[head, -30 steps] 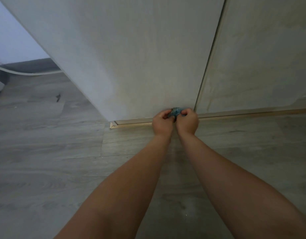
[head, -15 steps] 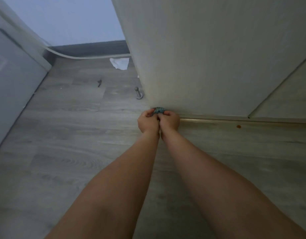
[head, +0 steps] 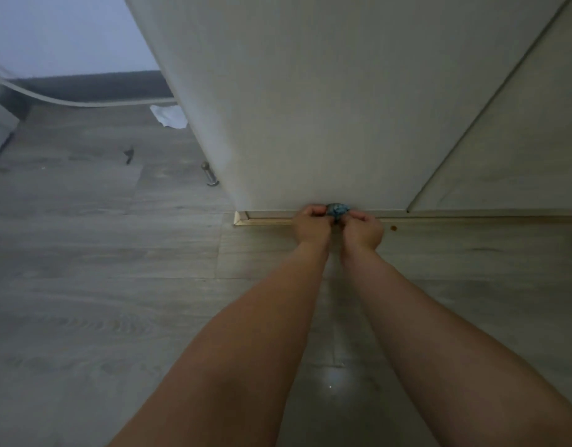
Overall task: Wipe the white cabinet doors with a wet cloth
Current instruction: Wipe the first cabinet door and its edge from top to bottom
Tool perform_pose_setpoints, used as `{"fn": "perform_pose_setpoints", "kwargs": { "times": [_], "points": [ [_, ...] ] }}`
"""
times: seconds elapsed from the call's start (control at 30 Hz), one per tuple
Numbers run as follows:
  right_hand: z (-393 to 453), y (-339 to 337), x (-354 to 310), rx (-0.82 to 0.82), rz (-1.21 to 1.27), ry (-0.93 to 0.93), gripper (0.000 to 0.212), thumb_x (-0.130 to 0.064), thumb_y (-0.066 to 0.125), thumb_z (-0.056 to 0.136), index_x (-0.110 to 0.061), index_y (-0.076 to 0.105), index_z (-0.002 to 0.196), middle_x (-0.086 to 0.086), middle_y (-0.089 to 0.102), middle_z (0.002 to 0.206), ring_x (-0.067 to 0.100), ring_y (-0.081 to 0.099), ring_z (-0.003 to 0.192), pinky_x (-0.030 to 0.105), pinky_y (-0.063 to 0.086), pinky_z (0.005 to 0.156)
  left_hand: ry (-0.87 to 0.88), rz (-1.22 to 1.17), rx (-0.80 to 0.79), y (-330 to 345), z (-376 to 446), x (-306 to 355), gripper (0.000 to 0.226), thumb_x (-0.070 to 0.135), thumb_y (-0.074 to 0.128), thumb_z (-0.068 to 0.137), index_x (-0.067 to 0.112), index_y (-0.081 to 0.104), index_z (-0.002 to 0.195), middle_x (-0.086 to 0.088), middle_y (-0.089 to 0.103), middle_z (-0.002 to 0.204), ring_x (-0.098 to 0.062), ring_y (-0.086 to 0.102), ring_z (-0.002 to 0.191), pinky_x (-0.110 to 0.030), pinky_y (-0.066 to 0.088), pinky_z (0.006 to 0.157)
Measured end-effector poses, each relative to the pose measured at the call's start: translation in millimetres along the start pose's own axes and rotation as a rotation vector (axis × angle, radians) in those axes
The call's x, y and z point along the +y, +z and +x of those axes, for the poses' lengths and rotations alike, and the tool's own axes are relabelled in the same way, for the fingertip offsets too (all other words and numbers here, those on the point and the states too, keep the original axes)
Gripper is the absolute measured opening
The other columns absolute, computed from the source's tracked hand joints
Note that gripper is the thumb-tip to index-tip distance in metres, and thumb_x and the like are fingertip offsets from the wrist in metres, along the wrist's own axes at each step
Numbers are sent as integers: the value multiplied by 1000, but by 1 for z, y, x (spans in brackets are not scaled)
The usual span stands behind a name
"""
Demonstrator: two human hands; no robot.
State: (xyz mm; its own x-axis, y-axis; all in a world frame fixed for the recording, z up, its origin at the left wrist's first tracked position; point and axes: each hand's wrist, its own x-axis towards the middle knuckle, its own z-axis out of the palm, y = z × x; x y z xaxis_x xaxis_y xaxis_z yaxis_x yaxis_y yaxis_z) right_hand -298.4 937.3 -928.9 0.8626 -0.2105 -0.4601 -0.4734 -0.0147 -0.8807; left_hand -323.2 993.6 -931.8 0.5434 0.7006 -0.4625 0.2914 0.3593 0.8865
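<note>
A small bunched blue cloth sits at the bottom edge of the white cabinet door. My left hand grips the cloth from the left with curled fingers. My right hand grips it from the right. Both hands are side by side, low at the door's base, just above the wooden plinth strip. Most of the cloth is hidden between my fingers. A second white door joins on the right along a thin seam.
Grey wood-look floor spreads left and below. A metal door stop stands near the cabinet's left corner. White crumpled paper lies further back by a dark skirting board, with a small dark scrap on the floor.
My hands with the cloth went left along the door's bottom edge to its left corner, then came back a little to the right. My view swung left and partly back.
</note>
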Motion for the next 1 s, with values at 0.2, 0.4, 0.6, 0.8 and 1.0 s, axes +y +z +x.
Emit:
{"fn": "perform_pose_setpoints", "kwargs": {
  "times": [0.2,0.4,0.6,0.8,1.0],
  "points": [
    [40,-47,-15,63,-25,-30,19,-1,72,68,-18,69,75,7,72,83,22,68,79,40,58,81,52,171,-100,50,-15,-11,24,-2,78,70,12,66,86,-15,70,89,-20,61,78,-38,57,81],
    [55,-71,-16,22,-93,-52,22,-3,69,60,-25,68,59,-1,72,73,22,71,75,43,60,75,170,434,-84,45,-28,6,11,7,70,85,7,71,96,-16,73,95,-30,69,88,-39,57,82],
    [-1,-141,-94,17,-163,-58,33,7,58,76,-25,67,74,7,72,86,25,69,83,38,58,77,70,477,-263,43,-105,76,17,16,52,101,8,64,92,-9,63,91,-20,56,83,-28,44,73],
    [-80,-206,-214,13,-73,94,26,5,55,80,-17,67,72,12,70,81,29,68,78,40,60,71,-127,400,-343,56,-210,197,22,19,44,105,10,58,90,-17,62,97,-27,59,87,-41,52,78],
    [-202,-290,-406,-308,109,202,26,-26,62,90,-19,65,115,4,70,108,22,66,99,32,50,79,-54,509,-525,85,-355,378,37,39,42,105,9,64,98,-17,69,106,-33,66,98,-50,56,89]
  ]
}}
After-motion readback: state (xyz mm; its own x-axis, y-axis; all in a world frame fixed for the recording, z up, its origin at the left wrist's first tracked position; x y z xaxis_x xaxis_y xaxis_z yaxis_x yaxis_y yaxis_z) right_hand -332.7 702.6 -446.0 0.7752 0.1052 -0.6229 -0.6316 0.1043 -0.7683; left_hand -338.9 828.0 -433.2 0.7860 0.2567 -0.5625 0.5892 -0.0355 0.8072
